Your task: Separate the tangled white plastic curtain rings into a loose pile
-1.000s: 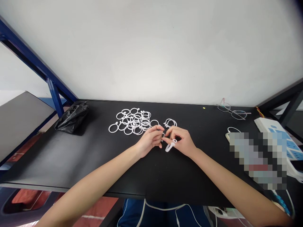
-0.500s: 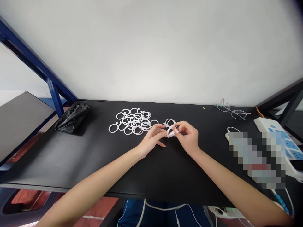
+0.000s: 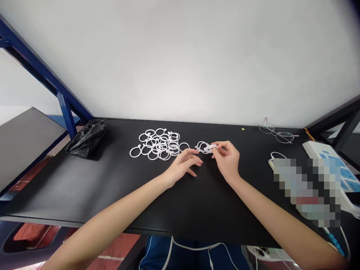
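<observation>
Between the thumb and fingers of my right hand (image 3: pixel 227 159) is a white plastic curtain ring (image 3: pixel 209 149), seen nearly edge-on and partly covered by the fingers. It overlaps other white rings (image 3: pixel 201 144) just behind it on the black table; whether they are linked I cannot tell. My left hand (image 3: pixel 184 164) hovers low over the table with its fingers apart and nothing in them. To its left lies a loose heap of white rings (image 3: pixel 150 142), each with a small round knob. One single ring (image 3: pixel 184 143) lies at the heap's right side, behind my left fingers.
A crumpled black plastic bag (image 3: pixel 86 140) lies at the table's left. Glasses (image 3: pixel 284 137) rest at the back right. A blurred-out phone (image 3: pixel 306 191) and a white power strip (image 3: pixel 327 157) are at the right. A white cable (image 3: pixel 194 248) hangs along the front edge.
My left hand has let go of the white ring, which both hands held before. My right hand has moved the ring slightly right and back, against the rings behind it.
</observation>
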`<state>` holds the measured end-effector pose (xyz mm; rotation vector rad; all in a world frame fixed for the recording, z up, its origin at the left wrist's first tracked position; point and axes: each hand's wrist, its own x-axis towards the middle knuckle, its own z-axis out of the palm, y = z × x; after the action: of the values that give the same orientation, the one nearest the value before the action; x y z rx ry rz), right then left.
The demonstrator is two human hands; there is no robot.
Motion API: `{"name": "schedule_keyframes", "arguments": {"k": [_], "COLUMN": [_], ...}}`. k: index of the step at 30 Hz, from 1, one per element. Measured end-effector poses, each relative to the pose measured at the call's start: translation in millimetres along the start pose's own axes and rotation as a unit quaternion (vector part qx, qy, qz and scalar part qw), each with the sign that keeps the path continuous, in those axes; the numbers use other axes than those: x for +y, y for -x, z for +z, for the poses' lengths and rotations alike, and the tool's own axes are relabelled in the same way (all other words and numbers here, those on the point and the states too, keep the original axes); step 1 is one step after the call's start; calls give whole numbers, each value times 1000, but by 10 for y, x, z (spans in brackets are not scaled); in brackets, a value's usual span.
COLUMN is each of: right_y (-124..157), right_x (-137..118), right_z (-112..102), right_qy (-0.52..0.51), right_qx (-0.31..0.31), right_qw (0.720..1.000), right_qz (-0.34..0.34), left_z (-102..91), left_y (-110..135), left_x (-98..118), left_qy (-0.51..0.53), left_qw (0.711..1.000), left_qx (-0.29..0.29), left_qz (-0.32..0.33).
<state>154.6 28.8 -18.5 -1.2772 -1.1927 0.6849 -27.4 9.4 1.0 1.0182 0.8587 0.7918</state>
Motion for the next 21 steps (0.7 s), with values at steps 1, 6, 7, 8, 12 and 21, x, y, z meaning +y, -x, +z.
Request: {"name": "schedule_keyframes", "arguments": {"k": [1,6,7,8,12,21], "right_y": [-1,-8,-10,-12,-19,-16], "right_x": [3,24,30,36,60,62], "right_z": [0,-6,-7,-7,-14,-36], "right_qy": [0,2,5,7,21,37], "right_qx": [-1,2,5,6,9,2], "right_qw": [1000,1000,1000,1000,1000,999], "right_qz": [3,6,3,-1,-18,-24], "left_z": [1,-6,-7,-7,0,-9], "left_y": [0,-2,-3,-3,0,0], "left_x": [0,-8,-8,-7,6,0], "left_qy": [-1,-1,-1,-1,0,-2], "left_qw": [1000,1000,1000,1000,1000,1000], "left_qx": [1,0,0,0,3,-2], "left_qz": [0,0,0,0,-4,-5]}}
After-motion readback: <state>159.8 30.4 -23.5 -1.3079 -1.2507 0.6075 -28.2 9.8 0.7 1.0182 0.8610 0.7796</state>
